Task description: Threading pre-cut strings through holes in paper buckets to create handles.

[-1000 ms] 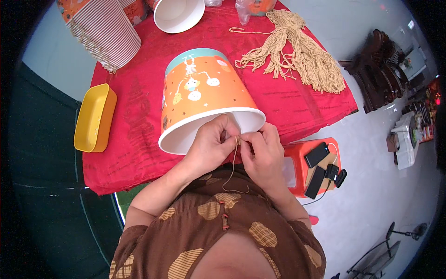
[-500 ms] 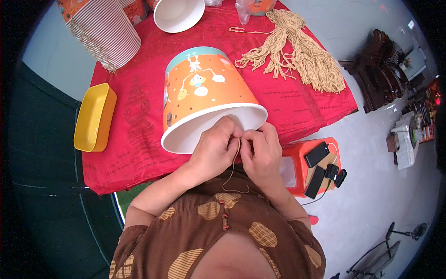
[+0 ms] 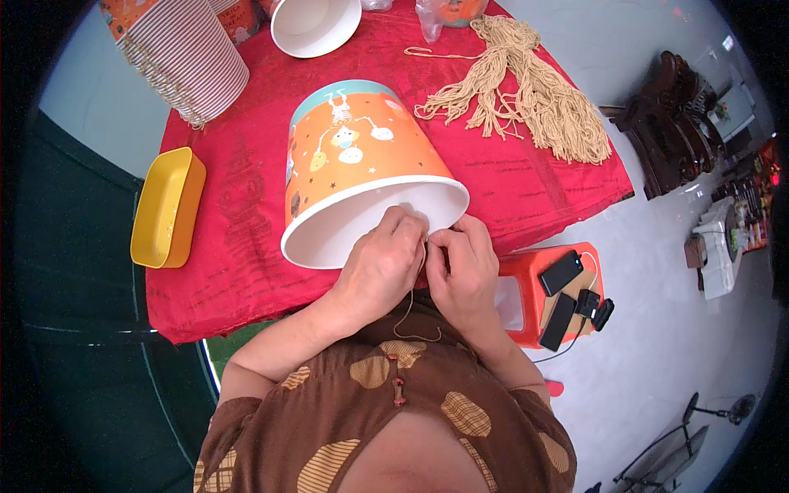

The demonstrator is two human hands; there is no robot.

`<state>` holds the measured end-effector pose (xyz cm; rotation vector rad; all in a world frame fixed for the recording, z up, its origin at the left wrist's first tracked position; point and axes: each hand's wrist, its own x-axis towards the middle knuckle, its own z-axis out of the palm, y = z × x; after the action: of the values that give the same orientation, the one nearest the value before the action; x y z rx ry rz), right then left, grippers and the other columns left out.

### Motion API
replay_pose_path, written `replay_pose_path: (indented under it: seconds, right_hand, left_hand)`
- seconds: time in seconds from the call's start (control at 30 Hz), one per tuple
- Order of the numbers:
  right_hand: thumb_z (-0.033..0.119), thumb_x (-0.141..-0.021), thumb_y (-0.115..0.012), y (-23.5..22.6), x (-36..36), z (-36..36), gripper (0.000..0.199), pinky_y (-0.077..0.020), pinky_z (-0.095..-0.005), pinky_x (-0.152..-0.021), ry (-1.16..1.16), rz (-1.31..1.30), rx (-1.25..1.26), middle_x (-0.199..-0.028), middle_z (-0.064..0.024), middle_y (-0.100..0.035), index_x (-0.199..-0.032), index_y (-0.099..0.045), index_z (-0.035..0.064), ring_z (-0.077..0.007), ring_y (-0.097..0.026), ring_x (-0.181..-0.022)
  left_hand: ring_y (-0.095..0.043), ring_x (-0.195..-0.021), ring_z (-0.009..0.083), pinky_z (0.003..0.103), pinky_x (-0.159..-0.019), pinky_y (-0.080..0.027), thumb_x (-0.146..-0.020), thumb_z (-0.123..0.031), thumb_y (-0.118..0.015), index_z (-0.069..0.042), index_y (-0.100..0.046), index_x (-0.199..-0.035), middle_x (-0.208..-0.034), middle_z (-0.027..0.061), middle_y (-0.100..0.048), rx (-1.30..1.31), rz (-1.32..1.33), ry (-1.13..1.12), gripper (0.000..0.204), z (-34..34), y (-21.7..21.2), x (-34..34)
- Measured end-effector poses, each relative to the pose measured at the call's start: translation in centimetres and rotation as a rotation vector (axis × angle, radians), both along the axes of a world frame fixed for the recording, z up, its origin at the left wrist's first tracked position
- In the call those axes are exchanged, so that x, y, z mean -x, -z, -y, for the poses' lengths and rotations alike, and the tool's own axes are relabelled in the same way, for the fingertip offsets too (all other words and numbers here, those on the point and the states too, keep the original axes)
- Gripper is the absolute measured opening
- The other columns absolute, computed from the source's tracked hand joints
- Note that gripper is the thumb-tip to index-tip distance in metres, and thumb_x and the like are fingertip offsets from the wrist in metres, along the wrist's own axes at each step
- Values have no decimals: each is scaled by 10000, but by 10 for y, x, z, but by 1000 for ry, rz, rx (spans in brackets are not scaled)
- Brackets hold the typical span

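Note:
An orange paper bucket [image 3: 362, 148] with a teal base band and printed skeleton and balloons lies tipped, its white-rimmed mouth toward me. At the near right of that rim, my left hand [image 3: 382, 263] pinches a thin beige cord [image 3: 408, 306], its fingertips partly inside the mouth. Right beside it, my right hand [image 3: 462, 267] has thumb and forefinger closed at the same cord by the rim. The cord's loose end hangs down in front of my brown patterned top. Fingers hide where cord and bucket meet.
A red cloth covers the table [image 3: 238, 287]. A yellow tray [image 3: 168, 209] sits left, stacked buckets [image 3: 185, 62] far left, a white-mouthed bucket [image 3: 316, 25] at the back. Beige cords [image 3: 526, 99] lie far right. An orange stool [image 3: 526, 279] holds black devices.
The bucket has shifted slightly left and away from me. My left hand's fingers have curled and turned a little at the rim; my right hand stays nearly in place.

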<state>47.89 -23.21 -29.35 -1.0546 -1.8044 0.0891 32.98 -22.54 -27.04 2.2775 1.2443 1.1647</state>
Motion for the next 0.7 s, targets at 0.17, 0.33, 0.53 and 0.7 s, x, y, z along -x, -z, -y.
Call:
replay_pose_path:
  seconds: [0.17, 0.33, 0.53, 0.7]
  right_hand:
    - [-35, -770, -686, -5, 0, 2, 247, -510, -431, -717, -22, -12, 58, -991, -180, -593, -1007, -619, -12, -349, -604, -866]
    - [-46, -779, -652, -7, -1, -1, 317, -498, -431, -687, 23, -18, 108, -920, -160, -563, -1092, -642, 7, -338, -585, -813]
    - [-25, -776, -592, -13, -3, -5, 378, -492, -450, -674, -38, 56, 133, -878, -173, -526, -1148, -629, 23, -369, -579, -795]
    - [-7, -816, -569, -18, -10, -7, 314, -486, -486, -677, -116, 86, 212, -885, -194, -532, -1124, -611, 36, -405, -589, -816]
  left_hand:
    - [-635, -787, 419, 464, -644, -525, -795, 69, -663, 11, -514, -998, -888, 198, -581, 32, -47, -2, 258, -1, -1, 2]
    - [-639, -780, 420, 462, -640, -529, -800, 68, -660, 5, -503, -1009, -901, 201, -588, 54, -65, -16, 269, 2, 1, 2]
    - [-649, -770, 408, 451, -630, -534, -802, 88, -649, 1, -496, -1002, -893, 195, -599, 6, -49, 1, 266, 2, 4, 4]
    - [-651, -752, 400, 442, -607, -533, -809, 104, -647, -1, -493, -995, -870, 187, -600, -28, -28, -2, 264, 1, 10, 3]
